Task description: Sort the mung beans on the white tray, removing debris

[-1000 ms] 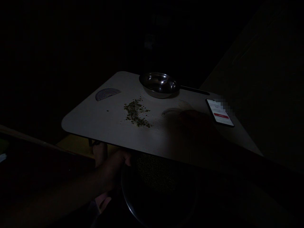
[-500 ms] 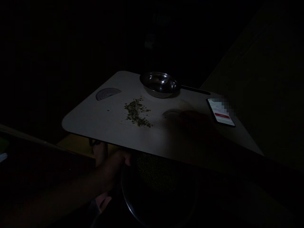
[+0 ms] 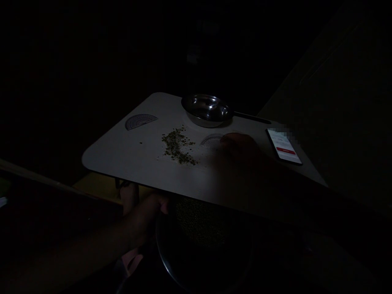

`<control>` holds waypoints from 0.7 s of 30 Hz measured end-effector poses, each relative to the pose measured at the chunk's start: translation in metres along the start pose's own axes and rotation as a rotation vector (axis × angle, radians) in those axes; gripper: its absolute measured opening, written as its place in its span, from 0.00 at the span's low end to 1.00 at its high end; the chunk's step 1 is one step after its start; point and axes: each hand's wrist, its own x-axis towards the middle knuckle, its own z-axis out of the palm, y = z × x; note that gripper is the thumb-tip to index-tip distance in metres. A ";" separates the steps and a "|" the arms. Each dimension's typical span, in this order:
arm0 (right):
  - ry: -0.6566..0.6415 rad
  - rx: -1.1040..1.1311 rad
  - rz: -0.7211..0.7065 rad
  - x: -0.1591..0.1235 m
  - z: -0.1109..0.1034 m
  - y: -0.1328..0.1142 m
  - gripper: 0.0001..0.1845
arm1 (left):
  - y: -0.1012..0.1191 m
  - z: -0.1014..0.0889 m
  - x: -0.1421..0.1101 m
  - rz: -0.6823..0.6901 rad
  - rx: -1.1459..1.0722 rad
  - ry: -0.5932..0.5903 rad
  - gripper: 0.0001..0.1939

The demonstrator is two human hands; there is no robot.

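Although the light is poor throughout the head view, the white table [image 3: 128, 157] and the items on it can be made out. The right hand [image 3: 240, 145] is over the right half of the table and holds a clear protractor [image 3: 211, 140] by its right end; the fingers are pinched on it, though shadow prevents telling them apart. The protractor's curved side faces the far edge.

Just to its left, around the middle of the table, lies a loose scatter of small green seeds [image 3: 175, 145], with pale dust among and beside them. One stray seed [image 3: 141, 143] lies apart, towards the left edge.

The left hand [image 3: 146, 218] is below the near edge, at the left rim of a large metal bowl [image 3: 165, 263]. Its thumb is bent onto the rim, gripping it; the other fingers are hidden, so their position cannot be told. Inside this bowl is a quantity of green beans [image 3: 202, 222], partly covered from view by the near edge.

A second protractor [image 3: 139, 121] lies flat beside the left edge, towards the far left corner. A small metal bowl [image 3: 208, 110] stands upright at the far edge. A phone [image 3: 284, 149], screen lit, lies along the right edge.
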 end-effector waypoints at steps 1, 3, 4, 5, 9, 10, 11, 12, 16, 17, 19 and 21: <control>-0.010 0.007 -0.023 0.003 0.001 -0.002 0.13 | 0.000 0.000 0.000 -0.007 0.008 -0.002 0.05; -0.029 0.022 -0.053 0.008 0.003 -0.005 0.12 | 0.000 0.000 0.001 -0.043 0.021 -0.029 0.04; -0.032 0.032 -0.063 0.010 0.004 -0.007 0.12 | 0.000 0.000 0.001 -0.061 0.020 -0.048 0.04; -0.040 0.044 -0.070 0.010 0.004 -0.009 0.12 | 0.000 0.000 0.000 -0.076 0.017 -0.062 0.04; -0.053 0.092 -0.112 0.011 0.006 -0.009 0.13 | 0.000 0.000 -0.001 -0.061 0.005 -0.057 0.05; -0.058 0.102 -0.126 0.011 0.007 -0.008 0.13 | 0.000 0.000 -0.001 -0.052 0.008 -0.052 0.05; -0.063 0.111 -0.140 0.011 0.007 -0.007 0.13 | 0.000 0.000 -0.001 -0.046 0.010 -0.052 0.04; -0.069 0.114 -0.150 0.010 0.007 -0.006 0.13 | 0.001 0.001 -0.001 -0.042 0.011 -0.051 0.04; -0.095 0.094 -0.162 0.007 0.006 -0.002 0.12 | 0.000 0.002 -0.002 -0.035 0.002 -0.022 0.04; -0.106 0.090 -0.161 0.006 0.005 -0.002 0.12 | 0.000 0.003 -0.001 -0.031 0.003 -0.015 0.04; -0.131 0.082 -0.156 0.002 0.004 -0.003 0.12 | -0.001 0.003 -0.001 -0.029 0.008 0.011 0.04; -0.142 0.069 -0.147 -0.002 0.003 -0.004 0.13 | -0.001 0.002 0.000 -0.042 -0.004 -0.001 0.05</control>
